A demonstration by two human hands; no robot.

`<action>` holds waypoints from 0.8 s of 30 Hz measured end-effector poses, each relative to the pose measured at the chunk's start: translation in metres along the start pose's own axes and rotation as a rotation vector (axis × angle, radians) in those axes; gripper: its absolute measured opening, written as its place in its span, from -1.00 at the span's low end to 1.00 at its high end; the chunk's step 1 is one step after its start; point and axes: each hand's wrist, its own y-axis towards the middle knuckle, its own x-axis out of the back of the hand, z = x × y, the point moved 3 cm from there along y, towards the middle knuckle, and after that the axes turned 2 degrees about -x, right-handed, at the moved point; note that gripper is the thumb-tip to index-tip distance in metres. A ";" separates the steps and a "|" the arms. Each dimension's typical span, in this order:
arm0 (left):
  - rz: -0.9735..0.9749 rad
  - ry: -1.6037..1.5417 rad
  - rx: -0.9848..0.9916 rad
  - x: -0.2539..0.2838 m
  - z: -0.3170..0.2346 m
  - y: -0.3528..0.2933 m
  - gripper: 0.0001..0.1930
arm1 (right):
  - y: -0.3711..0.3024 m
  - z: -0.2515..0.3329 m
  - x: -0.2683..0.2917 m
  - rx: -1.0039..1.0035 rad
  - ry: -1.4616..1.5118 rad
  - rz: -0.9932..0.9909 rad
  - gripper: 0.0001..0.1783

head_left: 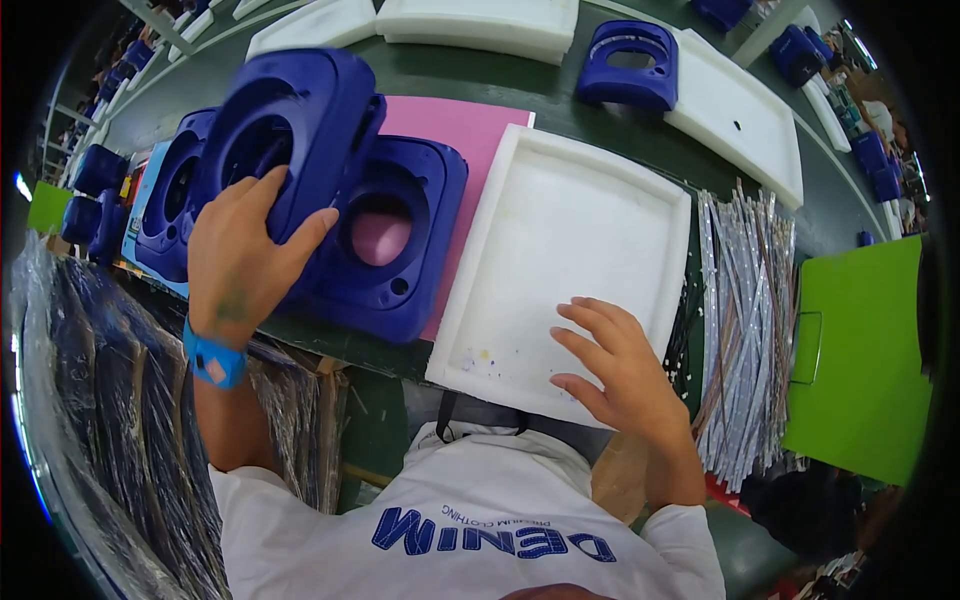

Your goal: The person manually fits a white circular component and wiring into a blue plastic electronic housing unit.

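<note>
My left hand (pixel 245 255) grips a dark blue plastic housing (pixel 295 120) with a round opening, held tilted up above the bench. Under it lies a second blue housing (pixel 390 245) flat on a pink sheet (pixel 470 125). A third blue housing (pixel 170 205) lies to the left on a light blue sheet. My right hand (pixel 615 360) rests with fingers spread on the near right corner of an empty white foam tray (pixel 560 215). A blue band sits on my left wrist.
More white foam trays (pixel 740 115) and another blue housing (pixel 630 65) lie at the back of the green bench. A bundle of thin silvery strips (pixel 745 300) lies right of the tray, beside a green panel (pixel 865 360). Plastic-wrapped dark stacks (pixel 110 400) stand at lower left.
</note>
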 end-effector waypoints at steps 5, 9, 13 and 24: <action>-0.124 -0.142 -0.361 0.012 -0.087 -0.022 -0.25 | -0.038 -0.013 -0.004 -0.254 0.598 -0.228 -0.18; 0.254 -0.382 -0.565 -0.022 -0.178 -0.059 -0.12 | -0.018 -0.006 -0.022 -0.223 1.455 -0.659 -0.15; 0.398 -0.582 -0.675 -0.057 -0.211 -0.081 -0.05 | -0.018 -0.035 -0.001 -0.441 1.530 -0.666 -0.42; 0.464 -0.565 -0.876 -0.090 -0.200 -0.060 -0.12 | -0.055 -0.084 -0.016 -0.597 0.869 -0.768 -0.31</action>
